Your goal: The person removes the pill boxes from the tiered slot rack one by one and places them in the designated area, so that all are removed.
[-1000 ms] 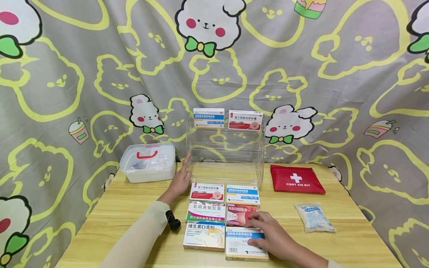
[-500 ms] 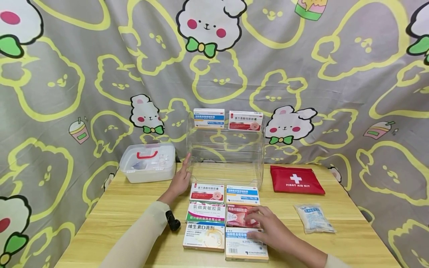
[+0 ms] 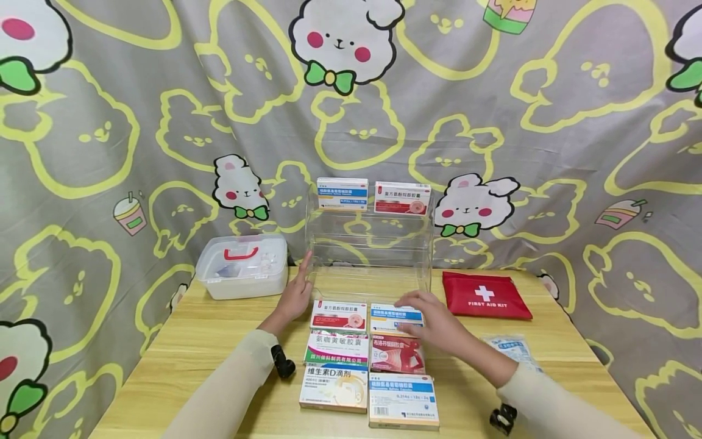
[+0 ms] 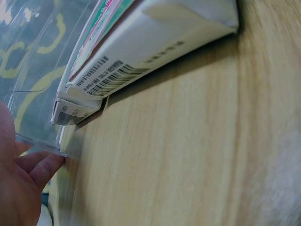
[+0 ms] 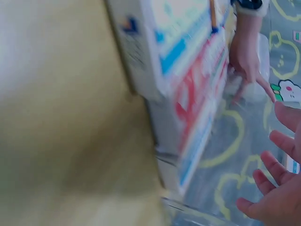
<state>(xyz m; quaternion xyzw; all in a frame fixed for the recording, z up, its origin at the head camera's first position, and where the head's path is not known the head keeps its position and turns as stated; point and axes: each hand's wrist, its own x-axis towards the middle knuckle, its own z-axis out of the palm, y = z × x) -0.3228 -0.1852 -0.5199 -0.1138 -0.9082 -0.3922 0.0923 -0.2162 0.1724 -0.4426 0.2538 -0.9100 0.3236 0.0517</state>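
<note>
My left hand [image 3: 295, 297] touches the left side of the clear tiered rack [image 3: 370, 246], index finger straight along it. In the left wrist view, its fingertips [image 4: 49, 168] meet the rack's lower edge. Over the back-right blue-and-white medicine box [image 3: 386, 313] hovers my right hand [image 3: 439, 320]; its fingers are spread with nothing between them in the right wrist view. Nearer me in that column lie a red medicine box [image 3: 392, 355] and another blue-and-white box [image 3: 403, 397]. The left column has a red-and-white box [image 3: 338, 315], a magenta-and-green box [image 3: 336, 349] and a vitamin D box [image 3: 333, 387].
On the rack's top tier stand a blue-and-white box [image 3: 342, 194] and a red-and-white box [image 3: 402, 198]. A lidded plastic case [image 3: 244, 268] with a red handle sits left. To the right lie a red first aid pouch [image 3: 486, 295] and a white packet [image 3: 515, 347], partly behind my right arm.
My right hand has moved away from the front-right box, past the red box, to the back-right blue-and-white box. The left hand stays at the rack, and the boxes have not moved.
</note>
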